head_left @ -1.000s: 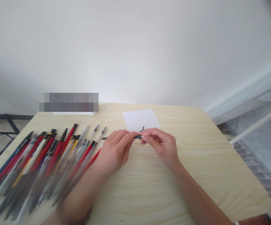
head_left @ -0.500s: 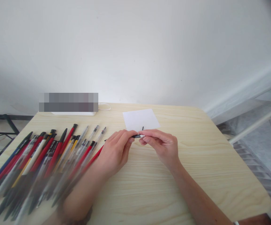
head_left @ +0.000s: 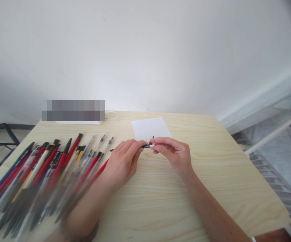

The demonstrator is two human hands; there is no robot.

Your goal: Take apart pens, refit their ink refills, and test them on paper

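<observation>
My left hand (head_left: 124,161) is closed around a thin black pen (head_left: 146,146), most of which its fingers hide. The pen lies roughly level, its white end pointing right. At that white end, the thumb and fingertips of my right hand (head_left: 177,155) are pinched together; whether the white part is separate from the pen cannot be made out. A small dark piece (head_left: 153,137) sticks up just behind the fingertips, against a white sheet of paper (head_left: 149,127).
Many red, clear, yellow, white and blue pens (head_left: 57,168) lie spread on the left of the wooden table (head_left: 210,188). A blurred-out box-like object with a white base (head_left: 80,122) stands at the back left. Behind the table rises a white wall (head_left: 145,60).
My right fingertips have shifted slightly and curled more around the pen's white end. My left hand keeps its hold almost in the same place.
</observation>
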